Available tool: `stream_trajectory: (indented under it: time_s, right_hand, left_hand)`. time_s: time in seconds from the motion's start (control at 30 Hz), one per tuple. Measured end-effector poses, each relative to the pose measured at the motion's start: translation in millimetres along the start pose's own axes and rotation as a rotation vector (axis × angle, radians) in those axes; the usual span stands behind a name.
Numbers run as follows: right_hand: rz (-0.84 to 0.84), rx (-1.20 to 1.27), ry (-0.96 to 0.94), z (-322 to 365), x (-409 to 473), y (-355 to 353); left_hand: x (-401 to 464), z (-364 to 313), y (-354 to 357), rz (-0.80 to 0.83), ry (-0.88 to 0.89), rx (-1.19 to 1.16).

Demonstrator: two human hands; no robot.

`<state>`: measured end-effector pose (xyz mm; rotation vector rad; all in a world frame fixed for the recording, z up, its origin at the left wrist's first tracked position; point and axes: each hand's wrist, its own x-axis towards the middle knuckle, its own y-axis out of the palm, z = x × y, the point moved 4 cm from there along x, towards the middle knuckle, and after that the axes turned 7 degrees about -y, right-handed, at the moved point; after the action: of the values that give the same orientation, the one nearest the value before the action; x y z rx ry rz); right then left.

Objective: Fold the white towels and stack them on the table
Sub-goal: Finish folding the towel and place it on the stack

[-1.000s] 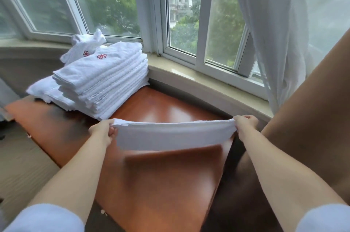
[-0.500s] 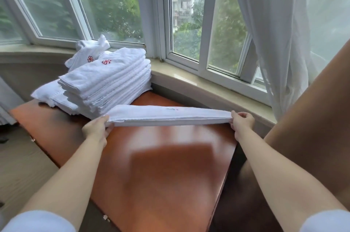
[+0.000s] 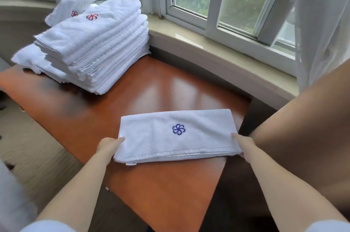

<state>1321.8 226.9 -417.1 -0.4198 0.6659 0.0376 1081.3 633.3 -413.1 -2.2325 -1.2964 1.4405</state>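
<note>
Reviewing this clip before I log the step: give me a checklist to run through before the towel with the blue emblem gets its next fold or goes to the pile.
1. Towel lies flat on the table: ok.
2. Left hand holds the towel's left end: ok.
3. Right hand holds the right end: ok; how its fingers lie underneath, cannot tell.
4. Near edges of the layers line up: roughly ok, with slight unevenness.
5. Bare table between towel and stack of folded towels: ok.
6. Stack steady enough for another towel: cannot tell; lower layers look ragged on the left.
</note>
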Motion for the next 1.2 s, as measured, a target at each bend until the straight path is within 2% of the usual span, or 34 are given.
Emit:
stream_trajectory:
  time_s: [0.07, 0.13, 0.27, 0.37, 0.5, 0.6, 0.67, 0.73, 0.8, 0.9, 1.07, 1.2]
  right_hand:
    - [-0.074, -0.065, -0.102, 7.1, 4.4, -1.0]
    - [-0.119, -0.244, -0.158, 10.7, 7.7, -2.8]
    - [-0.038, -0.304, -0.126, 19.7, 14.7, 9.0]
    - [-0.086, -0.397, -0.131, 32.1, 26.1, 17.3]
    - [-0.115, -0.277, -0.271, 50.4, 34.1, 25.8]
    - [-0.26, -0.145, -0.302, 52.7, 34.2, 25.7]
    - [-0.252, -0.17, -0.259, 46.1, 34.2, 27.0]
    - [-0.131, -0.319, -0.263, 39.9, 32.9, 30.1]
    - [-0.036, -0.367, -0.236, 34.4, 26.5, 30.3]
    - [0.085, -0.244, -0.197, 31.4, 9.9, 27.7]
    - [0.18, -0.052, -0.392, 61.3, -40.8, 29.0]
    - [0.237, 0.139, -0.431, 96.2, -88.3, 45.2]
  left_hand:
    - [6.1, -1.7, 1.9, -0.005, -0.014, 0.035]
    - [8.2, 1.4, 2.0, -0.034, -0.032, 0.072]
    - [13.3, -13.1, 10.5, -0.014, -0.011, 0.025]
    - [23.7, -36.6, 19.3, -0.027, 0.065, 0.08]
    - [31.2, -52.4, 23.8, -0.221, 0.292, 0.004]
    - [37.1, -46.4, 20.8, -0.31, 0.282, -0.002]
    - [44.4, -50.7, 17.2, -0.271, 0.267, 0.138]
    - [44.2, -57.0, 11.8, -0.185, 0.223, 0.221]
    - [39.0, -53.7, 9.8, -0.043, 0.115, 0.235]
    - [11.6, -35.3, 11.3, 0.161, -0.014, 0.151]
    - [-46.9, -43.2, -2.8, 0.28, 0.169, -0.04]
    - [-89.2, -73.3, -25.1, 0.314, 0.328, -0.082]
